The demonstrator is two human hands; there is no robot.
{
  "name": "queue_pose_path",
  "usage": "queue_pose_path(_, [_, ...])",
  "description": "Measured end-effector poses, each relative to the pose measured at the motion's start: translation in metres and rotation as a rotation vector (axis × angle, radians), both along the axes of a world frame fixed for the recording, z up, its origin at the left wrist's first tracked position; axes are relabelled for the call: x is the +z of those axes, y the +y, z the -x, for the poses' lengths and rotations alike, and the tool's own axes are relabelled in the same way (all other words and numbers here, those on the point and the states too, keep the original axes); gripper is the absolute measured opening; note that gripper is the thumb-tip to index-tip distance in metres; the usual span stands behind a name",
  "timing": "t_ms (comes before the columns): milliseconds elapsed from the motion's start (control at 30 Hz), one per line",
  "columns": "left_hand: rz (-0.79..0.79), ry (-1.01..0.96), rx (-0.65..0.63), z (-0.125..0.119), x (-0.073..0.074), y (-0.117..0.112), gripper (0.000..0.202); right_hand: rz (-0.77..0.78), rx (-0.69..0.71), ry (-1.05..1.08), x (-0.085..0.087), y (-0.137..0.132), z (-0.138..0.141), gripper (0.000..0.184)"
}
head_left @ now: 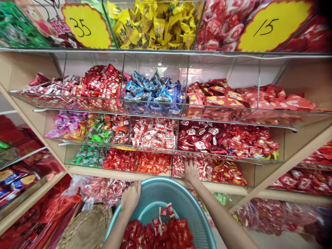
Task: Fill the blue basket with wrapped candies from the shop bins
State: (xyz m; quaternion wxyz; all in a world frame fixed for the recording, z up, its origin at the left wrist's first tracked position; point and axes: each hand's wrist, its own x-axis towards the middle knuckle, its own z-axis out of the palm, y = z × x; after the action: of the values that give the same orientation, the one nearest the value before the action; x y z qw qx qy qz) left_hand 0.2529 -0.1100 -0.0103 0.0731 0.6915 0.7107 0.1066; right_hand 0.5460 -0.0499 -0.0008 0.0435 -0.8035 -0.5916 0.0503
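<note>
1. Background: a shop display of tiered clear bins (155,103), all packed with wrapped sweets, rises beyond the basket (181,204). Two yellow price tags, 35 (85,27) and 15 (272,26), sit on the top tier, far above the basket.
2. Basket: teal, perforated, directly in front of me. A heap of red sweets (160,235) fills its near half, with a few red-and-white packets on the far side of the heap.
3. Left grip (131,197): clamped on the basket's far-left rim, fingers curled over the edge.
4. Right grip (190,171): just beyond the basket's far rim, palm down in the bin of red-and-white sweets (204,167), fingertips buried among them. I cannot tell whether it has closed on any.
5. Hazard, tipping: only one grip is seen holding the basket, at a single rim point, and the load lies away from it. In my judgement the basket could tilt toward me and spill.
6. Hazard, dropped packets: the wrappers look glossy. A loose handful could slip out between the bin and the basket's rim.
</note>
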Motion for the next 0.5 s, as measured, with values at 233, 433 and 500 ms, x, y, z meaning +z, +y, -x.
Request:
queue_pose_path(233, [-0.014,0.001,-0.007,-0.0007,0.0005,-0.0003,0.057,-0.146,0.048,-0.021,0.0053,-0.0078,-0.0062,0.057])
queue_pose_path(433, [-0.014,0.017,-0.007,-0.0012,0.0007,-0.0009,0.056,-0.207,0.058,-0.069,0.0045,-0.0080,-0.0069,0.043])
queue_pose_path(500, [-0.026,0.017,-0.012,-0.0003,-0.0003,-0.0007,0.055,-0.224,0.074,-0.036,0.0051,-0.0058,-0.0058,0.038])
